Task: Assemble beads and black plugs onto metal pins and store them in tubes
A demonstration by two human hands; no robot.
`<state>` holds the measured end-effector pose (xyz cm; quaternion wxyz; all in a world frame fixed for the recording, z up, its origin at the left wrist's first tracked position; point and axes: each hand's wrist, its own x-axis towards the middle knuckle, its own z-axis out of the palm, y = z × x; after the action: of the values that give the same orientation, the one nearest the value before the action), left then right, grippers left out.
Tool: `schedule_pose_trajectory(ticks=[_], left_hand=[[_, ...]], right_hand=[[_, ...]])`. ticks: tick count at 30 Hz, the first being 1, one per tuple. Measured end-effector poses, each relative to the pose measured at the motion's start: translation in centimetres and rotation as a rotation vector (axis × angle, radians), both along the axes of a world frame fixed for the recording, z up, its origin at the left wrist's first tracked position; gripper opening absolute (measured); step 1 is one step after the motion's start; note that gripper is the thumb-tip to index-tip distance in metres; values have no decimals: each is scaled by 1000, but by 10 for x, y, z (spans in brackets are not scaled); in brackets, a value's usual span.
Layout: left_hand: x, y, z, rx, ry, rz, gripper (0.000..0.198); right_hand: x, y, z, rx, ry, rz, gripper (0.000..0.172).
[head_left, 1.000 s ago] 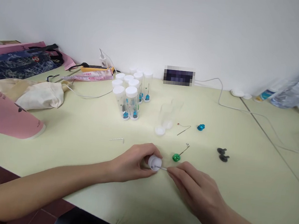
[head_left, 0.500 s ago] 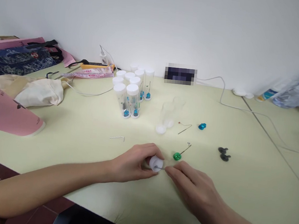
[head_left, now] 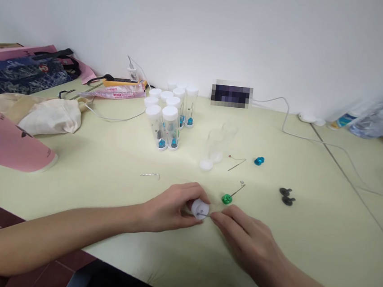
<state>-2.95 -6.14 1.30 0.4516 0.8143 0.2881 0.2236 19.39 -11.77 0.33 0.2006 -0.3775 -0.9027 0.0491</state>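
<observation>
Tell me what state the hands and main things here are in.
Left hand: gripping white container
Right hand: pinching metal rod
White container: open end visible
Metal rod: tip inside container
Clustered tubes: upright, capped
Green piece: lying untouched
L-shaped wire: lying flat

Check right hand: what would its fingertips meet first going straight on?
Likely the white cap in the left hand; the thin metal rod in the right hand points into it, depth unclear.

Left fingers [head_left: 194, 190] hold a white cap [head_left: 197, 207], right fingers [head_left: 222, 218] a thin rod [head_left: 206, 215].
</observation>
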Motion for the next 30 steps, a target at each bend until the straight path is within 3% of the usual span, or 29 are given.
schedule_pose_trajectory(ticks=[16, 20, 25, 30], left_hand=[[-2, -1, -2, -32, -38, 36, 24], [-1, -2, -1, -66, -41, 41, 25], [-1, 1, 3, -122, 12, 46, 30], [-6, 11, 6, 36, 119, 47, 34]], right_hand=[[0, 2, -11, 16, 88, -45, 18], [-4, 3, -7, -85, 172, -68, 15], [-6, 5, 1, -336, 270, -163, 13], [-5, 5, 2, -470, 310, -222, 13]])
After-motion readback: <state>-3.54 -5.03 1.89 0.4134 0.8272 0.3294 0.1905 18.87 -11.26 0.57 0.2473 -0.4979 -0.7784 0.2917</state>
